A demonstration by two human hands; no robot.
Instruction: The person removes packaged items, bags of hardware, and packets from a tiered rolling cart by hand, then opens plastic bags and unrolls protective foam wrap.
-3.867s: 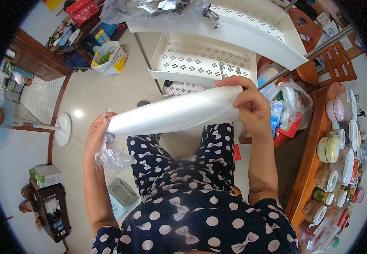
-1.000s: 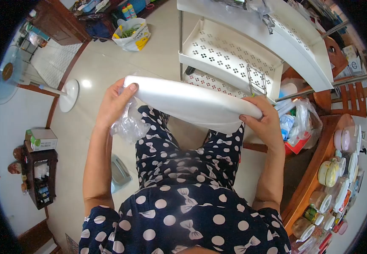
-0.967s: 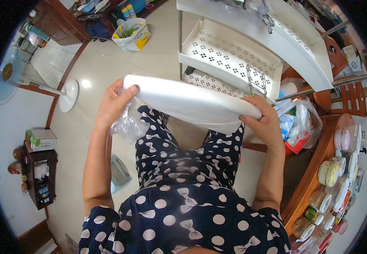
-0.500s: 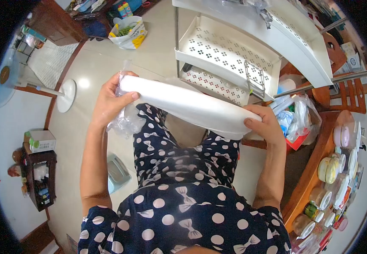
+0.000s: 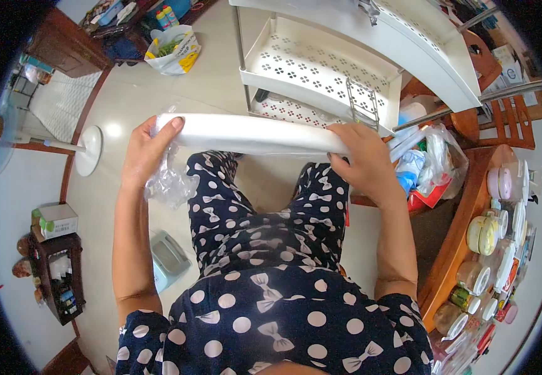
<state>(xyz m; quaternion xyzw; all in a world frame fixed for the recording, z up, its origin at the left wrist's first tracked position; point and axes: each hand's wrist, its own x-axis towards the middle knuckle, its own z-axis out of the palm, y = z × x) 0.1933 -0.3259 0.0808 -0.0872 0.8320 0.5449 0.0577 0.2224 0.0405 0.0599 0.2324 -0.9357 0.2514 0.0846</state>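
A long white roll (image 5: 255, 134) is held crosswise in front of my legs, above the floor. Its left end is gripped by my left hand (image 5: 149, 147), with the thumb on top. Crumpled clear plastic (image 5: 174, 182) hangs from that same end, below my left fingers. My right hand (image 5: 361, 156) is closed round the right end of the roll and covers its tip. The fingers behind the roll are partly hidden.
A white tiered rack (image 5: 321, 69) stands ahead. To the right, a wooden counter (image 5: 455, 259) bears several jars, beside a bag of plastics (image 5: 430, 162). A fan base (image 5: 89, 150), a shopping bag (image 5: 174, 53), a pale blue stool (image 5: 169, 259) and a dark cabinet (image 5: 58, 275) are leftward.
The roll looks narrower and more level than before, and its loose lower edge has drawn in. My right hand has shifted left and turned over the roll's end. The view has shifted slightly.
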